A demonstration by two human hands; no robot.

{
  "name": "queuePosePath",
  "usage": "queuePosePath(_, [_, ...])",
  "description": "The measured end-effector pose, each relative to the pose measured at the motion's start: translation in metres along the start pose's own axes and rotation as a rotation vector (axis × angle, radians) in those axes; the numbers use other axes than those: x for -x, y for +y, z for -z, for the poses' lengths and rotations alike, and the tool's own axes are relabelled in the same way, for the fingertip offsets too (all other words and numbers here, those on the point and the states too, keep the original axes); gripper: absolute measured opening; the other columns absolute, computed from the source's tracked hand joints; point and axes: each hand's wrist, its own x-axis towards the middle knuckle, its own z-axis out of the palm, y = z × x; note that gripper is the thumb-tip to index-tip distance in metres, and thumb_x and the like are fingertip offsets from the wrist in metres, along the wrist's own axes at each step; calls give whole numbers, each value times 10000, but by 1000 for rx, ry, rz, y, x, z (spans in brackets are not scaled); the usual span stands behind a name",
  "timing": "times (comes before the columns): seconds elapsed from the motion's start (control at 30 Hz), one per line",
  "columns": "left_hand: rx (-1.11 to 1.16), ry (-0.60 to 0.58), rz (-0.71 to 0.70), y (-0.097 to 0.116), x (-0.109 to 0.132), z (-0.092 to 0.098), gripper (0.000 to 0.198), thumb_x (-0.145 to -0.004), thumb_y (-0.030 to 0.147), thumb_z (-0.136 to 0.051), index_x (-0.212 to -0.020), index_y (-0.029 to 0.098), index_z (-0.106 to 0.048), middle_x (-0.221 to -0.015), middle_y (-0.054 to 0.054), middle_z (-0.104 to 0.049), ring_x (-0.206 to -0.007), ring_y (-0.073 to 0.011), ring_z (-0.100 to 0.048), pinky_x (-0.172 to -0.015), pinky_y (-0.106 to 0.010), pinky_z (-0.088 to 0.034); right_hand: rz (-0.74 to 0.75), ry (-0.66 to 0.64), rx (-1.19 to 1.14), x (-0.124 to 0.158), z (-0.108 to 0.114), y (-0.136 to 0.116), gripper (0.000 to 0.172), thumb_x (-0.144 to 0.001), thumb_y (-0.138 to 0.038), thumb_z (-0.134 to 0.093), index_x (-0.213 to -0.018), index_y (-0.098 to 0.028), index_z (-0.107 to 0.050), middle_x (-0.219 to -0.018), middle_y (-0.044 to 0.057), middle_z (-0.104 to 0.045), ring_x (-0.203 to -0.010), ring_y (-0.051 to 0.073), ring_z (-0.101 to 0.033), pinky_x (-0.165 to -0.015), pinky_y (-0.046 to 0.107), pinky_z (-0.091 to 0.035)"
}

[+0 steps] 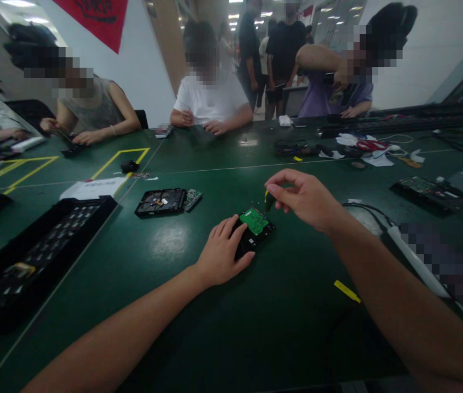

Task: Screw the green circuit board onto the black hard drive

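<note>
A black hard drive (251, 246) lies on the green table, its green circuit board (253, 220) facing up. My left hand (217, 256) grips the drive from its left and near sides, fingers over the edge and thumb along the front. In my right hand (303, 199) is a small screwdriver (269, 201) with a black and yellow handle, pinched between thumb and fingers. The driver points down, and its tip is at the right part of the board. Whether the tip sits in a screw is too small to tell.
Left of the drive lie another hard drive (160, 202) and a small loose circuit board (193, 199). A long black tray (106, 203) occupies the left side. To the right are a yellow strip (346, 291), cables and another drive (428, 192). Several people are across the table.
</note>
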Motion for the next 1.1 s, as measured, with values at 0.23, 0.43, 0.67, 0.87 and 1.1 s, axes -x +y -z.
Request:
queuePosePath(0.23, [-6, -11, 1, -1, 0, -1, 733, -956, 571, -604, -1567, 210, -422, -1680, -178, -322, -1514, -405, -360, -1207, -619, -362, 1, -29, 2, 0, -1, -2, 206, -958, -374, -687, -1054, -193, -712, -723, 6, -660, -582, 120, -585, -503, 241, -450])
queuePosePath(0.43, [0, -10, 2, -1, 0, 0, 714, -958, 569, -601, -1555, 213, -438, -1676, -175, -332, -1512, -404, -362, -1206, -619, -364, -19, 6, -43, 0, -4, -1, 222, -955, -405, -704, -994, -187, -682, -772, 26, -689, -624, 131, -621, -566, 261, -521])
queuePosePath(0.67, [-6, -13, 0, 0, 0, -1, 720, -957, 566, -606, -1552, 196, -439, -1674, -187, -329, -1512, -406, -360, -1207, -618, -360, 16, -52, -28, -2, -1, 3, 246, -1006, -422, -622, -1073, -212, -732, -888, 43, -714, -608, 112, -621, -456, 218, -420])
queuePosePath(0.87, [-3, 6, -7, 1, 0, -1, 703, -959, 550, -605, -1550, 207, -438, -1672, -173, -340, -1515, -397, -359, -1212, -610, -359, 19, -45, -37, -1, -4, 2, 217, -991, -396, -649, -1024, -189, -703, -848, 33, -704, -596, 101, -616, -500, 212, -483])
queuePosePath(1.1, [-12, -5, -3, 2, 0, 1, 697, -965, 547, -599, -1546, 195, -440, -1673, -183, -335, -1512, -397, -362, -1207, -609, -366, -42, 3, -51, 0, -4, 3, 247, -911, -361, -756, -1029, -193, -619, -806, 13, -683, -564, 109, -617, -450, 218, -463])
